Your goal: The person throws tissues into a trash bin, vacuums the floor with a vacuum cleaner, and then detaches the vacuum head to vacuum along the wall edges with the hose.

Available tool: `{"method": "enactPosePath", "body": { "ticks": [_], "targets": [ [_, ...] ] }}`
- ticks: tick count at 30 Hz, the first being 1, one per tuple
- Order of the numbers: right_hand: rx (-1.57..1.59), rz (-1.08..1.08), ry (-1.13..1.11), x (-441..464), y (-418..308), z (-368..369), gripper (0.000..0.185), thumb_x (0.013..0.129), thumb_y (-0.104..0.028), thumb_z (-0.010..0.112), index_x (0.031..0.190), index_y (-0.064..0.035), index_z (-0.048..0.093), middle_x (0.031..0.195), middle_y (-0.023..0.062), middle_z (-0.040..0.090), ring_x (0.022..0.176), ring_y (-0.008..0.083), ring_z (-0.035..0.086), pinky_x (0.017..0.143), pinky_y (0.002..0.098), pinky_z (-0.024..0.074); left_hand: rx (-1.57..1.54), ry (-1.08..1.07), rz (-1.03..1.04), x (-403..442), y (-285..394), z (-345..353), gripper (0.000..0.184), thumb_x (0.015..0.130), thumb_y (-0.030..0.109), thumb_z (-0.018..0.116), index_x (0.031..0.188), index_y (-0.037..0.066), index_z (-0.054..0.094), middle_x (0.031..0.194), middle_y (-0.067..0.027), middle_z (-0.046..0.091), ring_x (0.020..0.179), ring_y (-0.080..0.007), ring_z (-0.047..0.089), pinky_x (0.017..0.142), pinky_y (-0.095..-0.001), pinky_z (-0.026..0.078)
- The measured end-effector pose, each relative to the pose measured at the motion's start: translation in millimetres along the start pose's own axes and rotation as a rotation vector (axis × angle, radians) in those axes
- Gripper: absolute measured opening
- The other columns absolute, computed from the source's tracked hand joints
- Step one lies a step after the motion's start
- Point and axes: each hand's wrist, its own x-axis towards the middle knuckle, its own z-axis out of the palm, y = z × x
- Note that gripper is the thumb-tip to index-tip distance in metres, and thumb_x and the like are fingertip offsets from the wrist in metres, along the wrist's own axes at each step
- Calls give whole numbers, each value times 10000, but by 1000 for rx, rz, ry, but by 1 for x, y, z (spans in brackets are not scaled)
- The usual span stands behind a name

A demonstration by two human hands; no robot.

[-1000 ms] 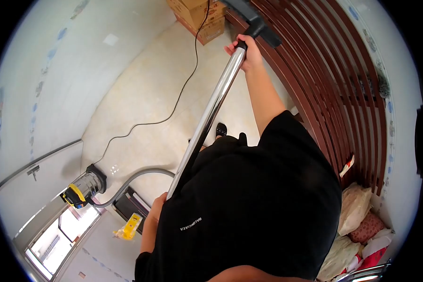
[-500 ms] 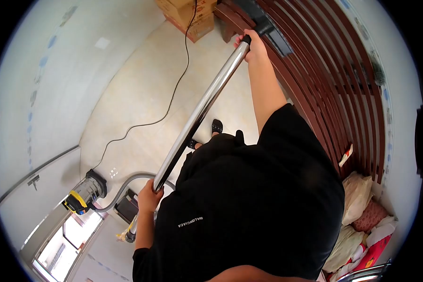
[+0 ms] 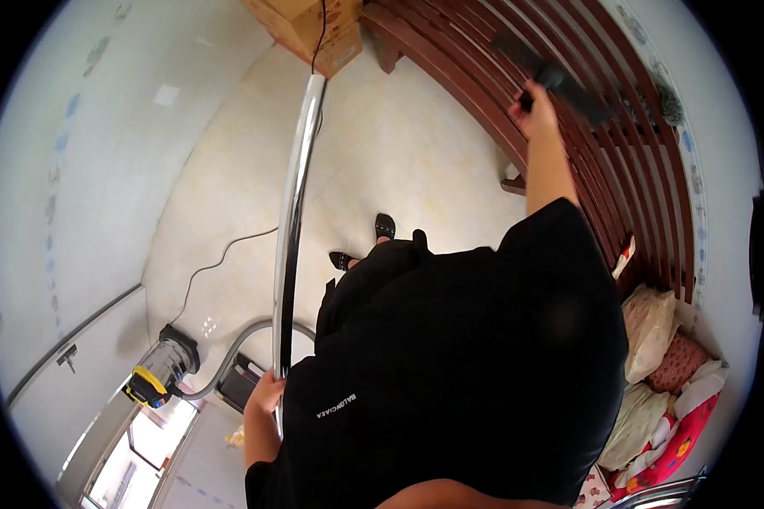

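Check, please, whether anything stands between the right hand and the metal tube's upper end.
Nothing visible does: the right hand, holding the floor nozzle, has a seemingly open path to the metal tube; the wooden bench appears lower, behind that path.

The person wears a loose black T-shirt (image 3: 467, 356) with short, wide sleeves (image 3: 548, 231) that leave the forearms bare. Small white capital lettering (image 3: 337, 406) runs in one line across the fabric. Below are black bottoms (image 3: 380, 270) and dark open footwear (image 3: 385, 226) with small pale marks across the straps.
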Motion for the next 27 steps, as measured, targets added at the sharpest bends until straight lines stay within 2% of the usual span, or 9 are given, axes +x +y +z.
{"method": "enactPosePath", "body": {
  "ticks": [7, 12, 15, 18, 19, 22, 24, 25, 27],
  "targets": [
    [-46, 367, 299, 35, 86, -63, 222, 786, -238, 631, 840, -74, 491, 645, 70, 499, 480, 165, 441, 477, 318, 442, -42, -54, 82, 18, 42, 35, 89, 820, 134, 582, 856, 62, 543, 748, 9, 541, 706, -92, 521, 634, -239, 426],
    [172, -181, 337, 49, 52, -56, 310, 797, -292, 643, 977, -67, 528, 736, 62, 561, 592, 168, 536, 570, 292, 461, 67, -83, 161, 44, 26, 18, 129, 813, 149, 593, 881, 55, 537, 725, 1, 534, 677, -98, 521, 615, -240, 424],
    [-350, -72, 363, 72, 70, -68, 335, 826, -300, 578, 1043, -47, 542, 793, 66, 582, 771, 157, 560, 678, 326, 461, 148, -109, 188, 47, 40, 7, 150, 810, 157, 598, 894, 51, 534, 713, -2, 531, 662, -101, 522, 606, -241, 423],
    [-884, -44, -246, 31, 133, -24, 391, 818, -297, 509, 1166, -122, 540, 975, 32, 606, 865, 162, 548, 774, 334, 443, 81, -154, 125, 52, 88, 31, 219, 806, 205, 609, 915, 42, 513, 661, -20, 522, 598, -117, 515, 561, -244, 414],
    [-605, 6, -675, 14, 175, -14, 437, 822, -320, 511, 1212, -121, 500, 1083, 39, 581, 935, 165, 541, 812, 346, 439, 90, -165, 162, 57, 101, 38, 235, 806, 225, 609, 916, 44, 506, 639, -25, 518, 572, -121, 505, 541, -245, 406],
    [-682, 552, -1110, -117, 227, 78, 719, 833, -595, 430, 1347, -112, 293, 1224, 93, 512, 1082, 207, 497, 939, 370, 370, 105, -168, 211, 73, 137, 62, 237, 815, 253, 600, 881, 53, 492, 609, -38, 517, 543, -131, 496, 514, -247, 394],
    [-582, 589, -1102, -186, 256, 114, 773, 819, -587, 481, 1327, -74, 205, 1143, 106, 532, 1083, 247, 511, 910, 409, 394, 98, -182, 198, 83, 159, 81, 242, 840, 275, 574, 858, 55, 476, 611, -35, 516, 539, -132, 498, 530, -241, 405],
    [-279, 509, -911, -212, 268, 125, 670, 822, -471, 567, 1236, -56, 242, 1036, 122, 527, 889, 255, 592, 720, 380, 500, 124, -173, 207, 92, 164, 83, 286, 836, 311, 581, 921, 63, 465, 687, -48, 537, 555, -138, 513, 528, -252, 422],
    [-211, 522, -725, -217, 254, 139, 615, 823, -426, 583, 1187, -54, 256, 964, 123, 526, 764, 241, 592, 615, 358, 503, 60, -226, 247, 94, 174, 91, 356, 856, 339, 553, 1043, 63, 426, 838, -66, 561, 654, -140, 531, 600, -264, 445]
  ]
}}
